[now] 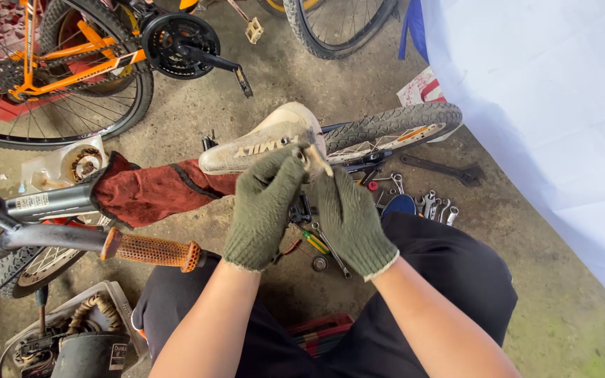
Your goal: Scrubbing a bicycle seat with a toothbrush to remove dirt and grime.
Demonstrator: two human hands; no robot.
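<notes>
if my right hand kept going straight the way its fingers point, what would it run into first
Most likely the bicycle saddle: the right hand points up and slightly left, fingertips pinching a small metal part beside the saddle's rear edge. Depth is unclear, so it might pass just above it.

Beyond the grip the saddle and rear tyre block the way; left, the orange handlebar grip crowds in; right, past scattered spanners, bare floor lies open

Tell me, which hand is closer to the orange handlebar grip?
Left. The left hand is just right of the orange handlebar grip, slightly above its end. The right hand sits farther right, beyond the left hand.
</notes>
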